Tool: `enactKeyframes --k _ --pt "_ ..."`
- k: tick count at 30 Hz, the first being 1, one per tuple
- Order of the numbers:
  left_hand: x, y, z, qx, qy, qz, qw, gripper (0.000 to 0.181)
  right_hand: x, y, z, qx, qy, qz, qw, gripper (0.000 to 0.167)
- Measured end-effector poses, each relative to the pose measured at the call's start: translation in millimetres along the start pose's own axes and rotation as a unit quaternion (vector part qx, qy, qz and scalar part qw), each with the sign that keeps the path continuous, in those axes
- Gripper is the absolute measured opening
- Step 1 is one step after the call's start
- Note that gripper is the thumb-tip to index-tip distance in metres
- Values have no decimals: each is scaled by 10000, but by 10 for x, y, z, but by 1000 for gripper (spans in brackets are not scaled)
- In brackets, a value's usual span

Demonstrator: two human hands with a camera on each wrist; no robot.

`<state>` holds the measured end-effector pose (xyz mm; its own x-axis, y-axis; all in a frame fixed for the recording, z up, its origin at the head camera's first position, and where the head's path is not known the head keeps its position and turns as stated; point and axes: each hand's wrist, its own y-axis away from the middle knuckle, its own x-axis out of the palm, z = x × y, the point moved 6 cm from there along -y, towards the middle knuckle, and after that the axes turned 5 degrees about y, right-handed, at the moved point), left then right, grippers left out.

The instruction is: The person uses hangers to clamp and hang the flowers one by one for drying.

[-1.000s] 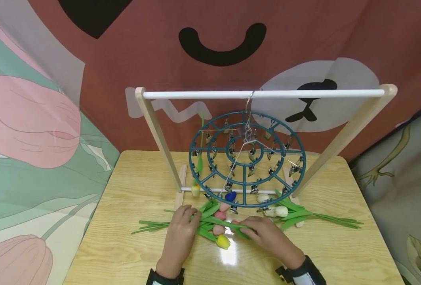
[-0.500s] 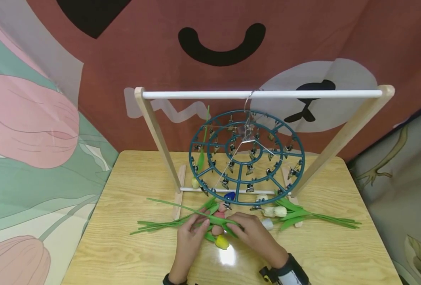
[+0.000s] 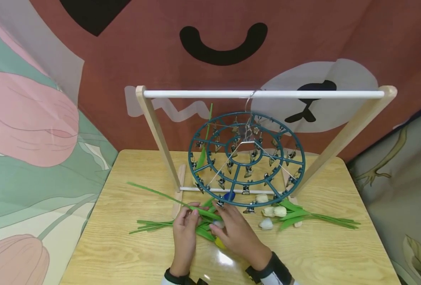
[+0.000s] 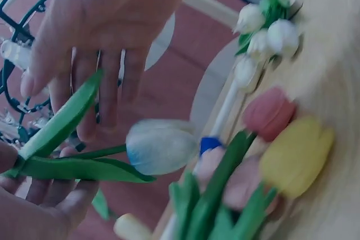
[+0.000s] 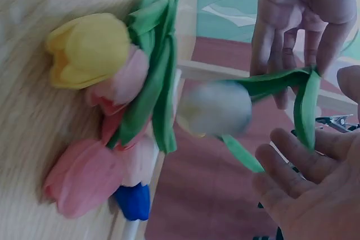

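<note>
In the head view my left hand [image 3: 184, 239] pinches the green stem of a pale tulip [image 3: 218, 225] above the left bunch. The left wrist view shows this white-and-blue flower head [image 4: 163, 146] sideways, with two long leaves near my left thumb and fingers [image 4: 48, 206]. Beside the bloom is my right hand [image 3: 241, 240], its fingers extended and not curled round anything. Seen from the right wrist, a leaf [image 5: 305, 111] passes in front of my right hand [image 5: 315, 186]; contact is unclear.
A round blue clip hanger [image 3: 233, 182] hangs from the white bar [image 3: 196, 94] of a wooden stand. White tulips [image 3: 279, 211] lie at the right. Under my hands are pink, blue and yellow tulips [image 5: 90, 51]. Another green stem [image 3: 210, 113] rises behind the hanger's left side.
My left hand has lifted from the bunch and pinches the single stem, whose tail has swung out leftward. My right hand has moved left and released its hold. The hanger has turned slightly.
</note>
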<state>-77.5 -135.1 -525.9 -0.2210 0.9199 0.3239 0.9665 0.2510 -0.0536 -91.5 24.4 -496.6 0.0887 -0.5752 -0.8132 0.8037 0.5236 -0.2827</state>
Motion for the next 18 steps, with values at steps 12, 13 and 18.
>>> enactKeyframes --k 12,13,18 --pt "49 -340 -396 1311 -262 1091 9850 18 15 -74 85 -115 -353 229 9990 69" --pt "53 -355 -405 1279 -234 1115 9852 18 16 -76 87 -122 -379 230 9989 69" --pt "67 -377 -425 1043 -223 1046 9888 17 13 -85 88 -260 -298 111 9992 71"
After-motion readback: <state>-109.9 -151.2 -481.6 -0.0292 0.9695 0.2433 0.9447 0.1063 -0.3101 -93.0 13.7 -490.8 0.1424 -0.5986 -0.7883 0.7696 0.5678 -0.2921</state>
